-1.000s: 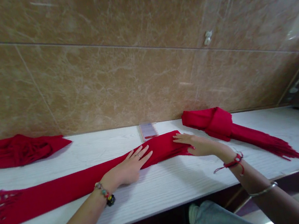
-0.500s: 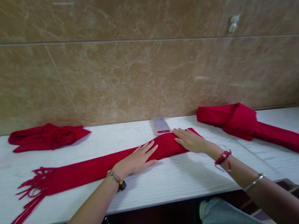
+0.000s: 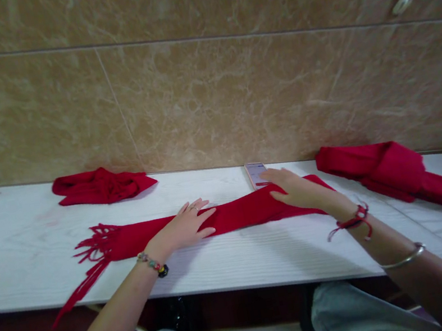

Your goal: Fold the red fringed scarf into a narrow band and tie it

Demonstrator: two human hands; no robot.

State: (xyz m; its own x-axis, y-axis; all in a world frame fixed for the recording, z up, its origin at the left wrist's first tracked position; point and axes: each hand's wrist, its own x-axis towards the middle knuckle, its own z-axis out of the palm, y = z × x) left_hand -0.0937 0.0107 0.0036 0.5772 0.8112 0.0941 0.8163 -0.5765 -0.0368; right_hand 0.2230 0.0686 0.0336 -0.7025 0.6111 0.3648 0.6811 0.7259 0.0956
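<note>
Closer to the fringed end of the red scarf [image 3: 241, 216] than half a second ago, the left hand [image 3: 179, 231] has moved along the cloth, while the right hand [image 3: 296, 189] stays near the phone [image 3: 255, 173]. Both hands are palm down over the scarf with fingers spread apart, clamped on nothing (the left wears a ring [image 3: 195, 209] and a beaded bracelet [image 3: 153, 264]). The scarf lies lengthwise along the white bench [image 3: 12, 242], between its front and back edges, and a few strands of its fringe [image 3: 100, 244] reach over the front edge toward the left. Near the back edge, the phone sits just beside the scarf, partly behind the right hand's fingers. A bunched red cloth [image 3: 100, 188] lies at the back edge's left part; a folded red scarf [image 3: 379, 166] starts at the back edge on the right, its tail slanting frontward.
</note>
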